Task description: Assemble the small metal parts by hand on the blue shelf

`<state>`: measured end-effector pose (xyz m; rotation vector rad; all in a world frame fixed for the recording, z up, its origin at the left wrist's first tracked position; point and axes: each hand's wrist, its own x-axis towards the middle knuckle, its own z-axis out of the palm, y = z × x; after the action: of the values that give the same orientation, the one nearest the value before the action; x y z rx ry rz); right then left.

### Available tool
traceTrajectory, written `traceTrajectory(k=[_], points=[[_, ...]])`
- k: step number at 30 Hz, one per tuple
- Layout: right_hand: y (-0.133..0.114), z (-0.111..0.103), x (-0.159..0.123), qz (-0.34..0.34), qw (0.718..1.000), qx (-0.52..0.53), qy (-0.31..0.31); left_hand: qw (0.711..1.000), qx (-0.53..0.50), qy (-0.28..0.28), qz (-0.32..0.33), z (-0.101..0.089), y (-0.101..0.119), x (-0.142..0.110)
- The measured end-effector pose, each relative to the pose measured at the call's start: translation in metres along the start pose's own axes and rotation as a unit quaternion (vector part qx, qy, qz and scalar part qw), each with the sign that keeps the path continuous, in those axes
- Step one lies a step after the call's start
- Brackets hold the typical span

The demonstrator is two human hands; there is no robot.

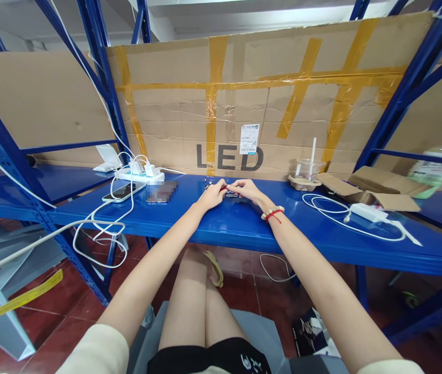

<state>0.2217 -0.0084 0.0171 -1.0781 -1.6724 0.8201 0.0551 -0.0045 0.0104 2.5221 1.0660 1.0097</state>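
Above the blue shelf top [221,224], my left hand [212,196] and my right hand [247,191] meet fingertip to fingertip. Both are closed in a pinch. A tiny red piece [224,188] shows between the fingertips, too small to name. Just below the fingers lies a small shiny metal-looking item [231,194]. Several little dark and shiny bits [207,183] are partly hidden behind my left hand. A beaded bracelet [272,212] and a red string are around my right wrist.
To the left are a phone [124,192], a blurred flat item [161,192] and a power strip [141,175] with white cables. On the right stand a plastic cup with a straw [309,170], a white adapter [369,212] and an opened cardboard box [390,182]. Cardboard [166,119] walls the back.
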Motion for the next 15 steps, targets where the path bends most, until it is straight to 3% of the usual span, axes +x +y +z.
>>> traceTrajectory(k=[8,15], points=[[-0.0066,0.0069,-0.0002,-0.028,0.999,0.018,0.032,1.000,-0.007,0.015,-0.024,0.0018,0.0006,0.0009],[-0.0091,0.0102,-0.0025,0.001,0.999,0.023,0.047,0.999,-0.015,0.023,-0.028,0.0033,-0.0023,0.0023]])
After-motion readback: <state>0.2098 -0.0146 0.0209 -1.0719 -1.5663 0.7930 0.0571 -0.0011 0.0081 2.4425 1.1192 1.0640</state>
